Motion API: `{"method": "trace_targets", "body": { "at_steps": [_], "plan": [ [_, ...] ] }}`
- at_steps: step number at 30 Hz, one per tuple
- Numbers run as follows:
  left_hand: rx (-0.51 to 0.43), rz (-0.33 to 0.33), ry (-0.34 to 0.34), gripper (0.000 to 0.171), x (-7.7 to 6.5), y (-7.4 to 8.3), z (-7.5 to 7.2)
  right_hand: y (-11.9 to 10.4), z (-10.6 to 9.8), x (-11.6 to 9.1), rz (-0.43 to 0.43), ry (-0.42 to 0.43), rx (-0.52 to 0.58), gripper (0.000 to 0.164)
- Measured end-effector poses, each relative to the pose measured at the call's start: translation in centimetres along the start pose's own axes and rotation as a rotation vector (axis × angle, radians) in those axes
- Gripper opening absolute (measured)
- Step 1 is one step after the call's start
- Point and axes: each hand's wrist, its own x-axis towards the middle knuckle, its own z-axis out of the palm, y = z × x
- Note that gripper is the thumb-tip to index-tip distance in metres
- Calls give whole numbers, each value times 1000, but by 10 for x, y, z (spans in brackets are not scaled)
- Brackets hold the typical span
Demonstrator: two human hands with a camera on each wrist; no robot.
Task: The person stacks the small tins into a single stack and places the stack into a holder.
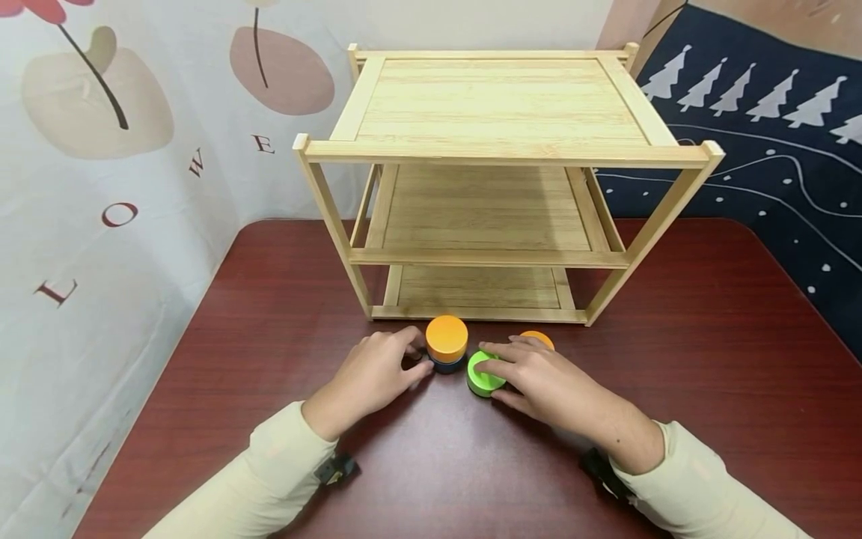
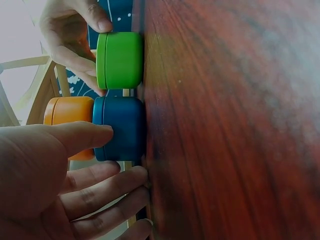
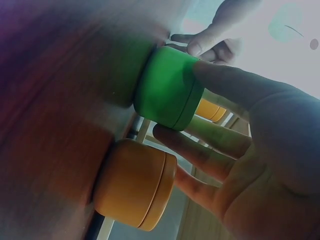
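Observation:
An orange round lidded tin (image 1: 447,337) is stacked on a dark blue one (image 2: 122,129) on the table. My left hand (image 1: 384,367) is beside this stack, its thumb at the blue tin's side and the other fingers loosely spread. With thumb and fingers on either side, my right hand (image 1: 548,378) grips a green lidded tin (image 3: 167,87) that stands just right of the stack. A second orange tin (image 3: 135,182) stands beyond the green one, partly hidden by the right hand in the head view.
Right behind the tins stands a three-tier pale wooden rack (image 1: 488,258), its front bottom rail close to them. The dark red table (image 1: 431,464) reaches out on both sides. Printed cloths hang at the left (image 1: 101,247) and right (image 1: 761,172).

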Motion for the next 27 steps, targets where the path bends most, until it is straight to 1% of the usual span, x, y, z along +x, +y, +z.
{"method": "trace_targets", "body": {
  "at_steps": [14, 19, 27],
  "plan": [
    [33, -5, 5, 25, 0, 0, 1, 1, 1, -1, -35, 37, -15, 33],
    [37, 0, 10, 25, 0, 0, 1, 1, 1, 0, -37, 31, -16, 33],
    [38, 5, 13, 25, 0, -1, 1, 0, -3, -1, -33, 9, -22, 39]
  ]
}}
